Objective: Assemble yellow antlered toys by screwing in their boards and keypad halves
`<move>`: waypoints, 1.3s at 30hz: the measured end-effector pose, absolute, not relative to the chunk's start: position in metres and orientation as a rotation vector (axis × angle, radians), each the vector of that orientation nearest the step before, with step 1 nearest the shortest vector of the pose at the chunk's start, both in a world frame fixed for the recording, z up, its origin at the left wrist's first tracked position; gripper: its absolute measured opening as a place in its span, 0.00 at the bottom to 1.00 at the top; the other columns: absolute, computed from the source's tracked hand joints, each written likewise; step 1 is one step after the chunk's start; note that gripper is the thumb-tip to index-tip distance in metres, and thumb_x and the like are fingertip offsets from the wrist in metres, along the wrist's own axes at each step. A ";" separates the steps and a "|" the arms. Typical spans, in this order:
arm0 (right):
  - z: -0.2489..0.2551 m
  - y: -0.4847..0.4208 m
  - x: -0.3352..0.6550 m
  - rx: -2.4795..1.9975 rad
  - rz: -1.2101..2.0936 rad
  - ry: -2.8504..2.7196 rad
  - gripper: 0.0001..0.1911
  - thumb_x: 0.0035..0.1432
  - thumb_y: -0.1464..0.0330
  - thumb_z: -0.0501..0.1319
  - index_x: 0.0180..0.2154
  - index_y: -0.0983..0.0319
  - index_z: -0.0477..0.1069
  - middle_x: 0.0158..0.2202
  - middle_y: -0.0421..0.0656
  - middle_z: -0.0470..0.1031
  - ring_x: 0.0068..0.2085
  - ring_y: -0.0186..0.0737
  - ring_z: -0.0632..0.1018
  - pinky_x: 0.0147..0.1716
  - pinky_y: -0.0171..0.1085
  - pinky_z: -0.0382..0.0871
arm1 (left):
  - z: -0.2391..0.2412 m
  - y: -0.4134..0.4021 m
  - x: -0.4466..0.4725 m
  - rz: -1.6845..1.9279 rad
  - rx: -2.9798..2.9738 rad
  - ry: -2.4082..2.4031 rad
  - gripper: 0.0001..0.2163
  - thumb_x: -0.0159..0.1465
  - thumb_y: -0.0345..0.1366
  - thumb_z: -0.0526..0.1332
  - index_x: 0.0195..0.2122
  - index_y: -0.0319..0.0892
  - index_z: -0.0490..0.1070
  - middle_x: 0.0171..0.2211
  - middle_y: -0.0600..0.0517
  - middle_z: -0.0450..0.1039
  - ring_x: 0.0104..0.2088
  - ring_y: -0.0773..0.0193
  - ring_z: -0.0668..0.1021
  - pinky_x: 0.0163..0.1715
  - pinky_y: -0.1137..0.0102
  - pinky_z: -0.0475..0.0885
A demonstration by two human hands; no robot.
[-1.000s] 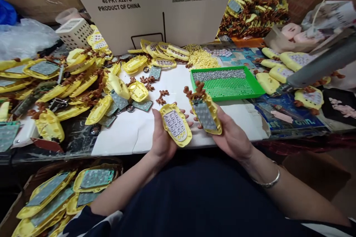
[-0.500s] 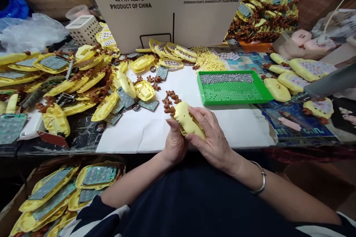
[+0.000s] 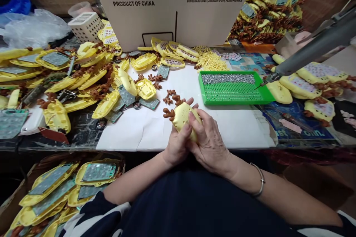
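Both my hands clasp one yellow toy shell [image 3: 182,115] with brown antlers at its far end, held over the white sheet [image 3: 155,126] near the table's front edge. My left hand [image 3: 175,143] grips it from below and the left, thumb on top. From the right, my right hand [image 3: 209,141] wraps over it, fingers pressed on the shell's back. The toy's two halves are closed together, back side up.
A green tray [image 3: 232,89] of small screws lies just beyond my hands. A grey power screwdriver [image 3: 311,49] hangs over its right end. Heaps of yellow shells and circuit boards [image 3: 83,77] cover the left; a box [image 3: 55,189] of them sits below. A cardboard carton [image 3: 172,3] stands behind.
The two separate halves, one in each hand, have been brought together into one closed toy held by both hands. The hanging screwdriver has swung toward the green tray.
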State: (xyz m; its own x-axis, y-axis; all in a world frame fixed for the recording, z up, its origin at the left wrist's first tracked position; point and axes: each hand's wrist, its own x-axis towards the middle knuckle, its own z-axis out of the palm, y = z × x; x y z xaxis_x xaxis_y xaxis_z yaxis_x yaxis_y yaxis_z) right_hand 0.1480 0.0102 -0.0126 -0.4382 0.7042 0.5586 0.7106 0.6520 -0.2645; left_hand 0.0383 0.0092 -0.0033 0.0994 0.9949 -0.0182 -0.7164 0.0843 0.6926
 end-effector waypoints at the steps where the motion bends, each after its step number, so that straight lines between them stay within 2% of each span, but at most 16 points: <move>1: -0.013 0.010 0.146 -1.104 -0.032 -2.218 0.36 0.65 0.60 0.49 0.68 0.57 0.34 0.58 0.57 0.56 0.57 0.54 0.64 0.50 0.54 0.68 | -0.002 0.010 0.040 1.397 0.592 0.576 0.27 0.55 0.45 0.68 0.56 0.50 0.67 0.57 0.49 0.70 0.62 0.54 0.66 0.61 0.63 0.60; 4: -0.012 0.009 0.143 -1.120 -0.077 -2.234 0.36 0.65 0.61 0.49 0.68 0.61 0.36 0.57 0.59 0.57 0.55 0.55 0.66 0.49 0.53 0.70 | -0.003 0.012 0.042 1.439 0.596 0.556 0.25 0.56 0.39 0.65 0.56 0.49 0.67 0.56 0.50 0.70 0.62 0.54 0.66 0.62 0.63 0.59; 8: -0.010 0.009 0.144 -1.126 -0.085 -2.274 0.33 0.66 0.61 0.48 0.68 0.62 0.39 0.57 0.60 0.57 0.53 0.54 0.68 0.48 0.52 0.71 | -0.010 0.016 0.043 1.480 0.635 0.555 0.22 0.58 0.39 0.62 0.54 0.45 0.68 0.56 0.48 0.70 0.61 0.53 0.68 0.62 0.62 0.59; 10: -0.007 0.011 0.149 -1.079 0.005 -2.278 0.32 0.66 0.58 0.47 0.66 0.62 0.45 0.57 0.59 0.57 0.55 0.54 0.67 0.50 0.53 0.71 | -0.014 0.017 0.043 1.504 0.657 0.550 0.22 0.56 0.40 0.62 0.53 0.44 0.69 0.56 0.47 0.70 0.61 0.53 0.68 0.62 0.61 0.59; 12: -0.001 0.015 0.155 -1.035 0.218 -2.210 0.29 0.66 0.55 0.47 0.64 0.62 0.53 0.54 0.56 0.62 0.55 0.51 0.69 0.51 0.50 0.71 | -0.018 0.018 0.042 1.493 0.671 0.541 0.23 0.54 0.41 0.63 0.51 0.43 0.69 0.54 0.47 0.72 0.59 0.51 0.69 0.61 0.59 0.62; 14: 0.008 0.021 0.163 -1.057 0.497 -2.059 0.27 0.66 0.54 0.48 0.60 0.61 0.59 0.50 0.52 0.68 0.51 0.45 0.72 0.49 0.45 0.72 | -0.020 0.017 0.038 1.430 0.682 0.547 0.23 0.52 0.42 0.63 0.50 0.42 0.70 0.50 0.46 0.75 0.55 0.49 0.73 0.56 0.58 0.67; 18: 0.021 0.028 0.176 -1.196 1.011 -1.818 0.22 0.60 0.53 0.57 0.46 0.63 0.71 0.37 0.45 0.73 0.38 0.38 0.75 0.38 0.38 0.73 | -0.024 0.007 0.022 1.218 0.772 0.698 0.20 0.55 0.44 0.65 0.46 0.40 0.71 0.41 0.47 0.78 0.44 0.52 0.78 0.45 0.61 0.73; 20: 0.021 0.025 0.180 -1.251 1.220 -1.708 0.20 0.56 0.52 0.62 0.38 0.63 0.71 0.31 0.41 0.71 0.32 0.35 0.73 0.32 0.35 0.71 | -0.024 -0.002 0.012 1.111 0.874 0.771 0.19 0.60 0.45 0.63 0.47 0.40 0.70 0.43 0.47 0.77 0.44 0.55 0.77 0.45 0.63 0.72; 22: 0.018 0.017 0.183 -1.270 1.313 -1.637 0.19 0.53 0.53 0.64 0.35 0.63 0.70 0.32 0.41 0.70 0.32 0.33 0.72 0.31 0.33 0.70 | -0.022 -0.011 0.003 1.062 0.991 0.818 0.18 0.65 0.48 0.57 0.49 0.40 0.68 0.46 0.46 0.75 0.46 0.57 0.76 0.47 0.64 0.70; 25: 0.013 0.004 0.183 -1.231 1.330 -1.664 0.18 0.55 0.54 0.63 0.36 0.63 0.71 0.37 0.43 0.71 0.35 0.34 0.73 0.34 0.34 0.71 | -0.018 -0.021 -0.004 1.001 1.184 0.881 0.16 0.68 0.47 0.52 0.49 0.41 0.67 0.47 0.47 0.73 0.45 0.60 0.75 0.46 0.67 0.69; 31: 0.011 -0.005 0.183 -1.220 1.195 -1.768 0.20 0.61 0.53 0.57 0.28 0.64 0.70 0.29 0.43 0.72 0.33 0.35 0.73 0.34 0.35 0.68 | -0.012 -0.031 -0.006 0.898 1.398 0.954 0.12 0.68 0.44 0.53 0.45 0.42 0.65 0.40 0.50 0.73 0.36 0.65 0.73 0.38 0.71 0.68; 35: 0.005 -0.003 0.184 -1.182 1.250 -1.692 0.18 0.59 0.55 0.59 0.29 0.64 0.70 0.29 0.43 0.72 0.33 0.36 0.73 0.34 0.35 0.67 | -0.007 -0.030 -0.006 0.838 1.431 0.993 0.11 0.68 0.43 0.52 0.43 0.41 0.66 0.37 0.51 0.72 0.34 0.66 0.72 0.35 0.72 0.67; 39: -0.001 0.000 0.186 -1.188 1.561 -1.482 0.18 0.53 0.54 0.65 0.34 0.63 0.73 0.33 0.42 0.74 0.37 0.37 0.75 0.39 0.36 0.69 | -0.001 -0.028 -0.005 0.802 1.472 1.074 0.12 0.68 0.43 0.52 0.43 0.40 0.67 0.32 0.52 0.72 0.31 0.66 0.71 0.31 0.72 0.66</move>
State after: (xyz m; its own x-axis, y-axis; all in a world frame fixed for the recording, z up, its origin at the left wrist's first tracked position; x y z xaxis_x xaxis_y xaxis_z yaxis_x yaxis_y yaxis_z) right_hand 0.1863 0.0003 -0.0005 -0.3613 0.9178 -0.1647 0.1168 -0.1307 -0.9845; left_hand -0.0052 -0.0277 -0.0014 0.3615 0.9295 -0.0734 0.1937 0.0022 0.9811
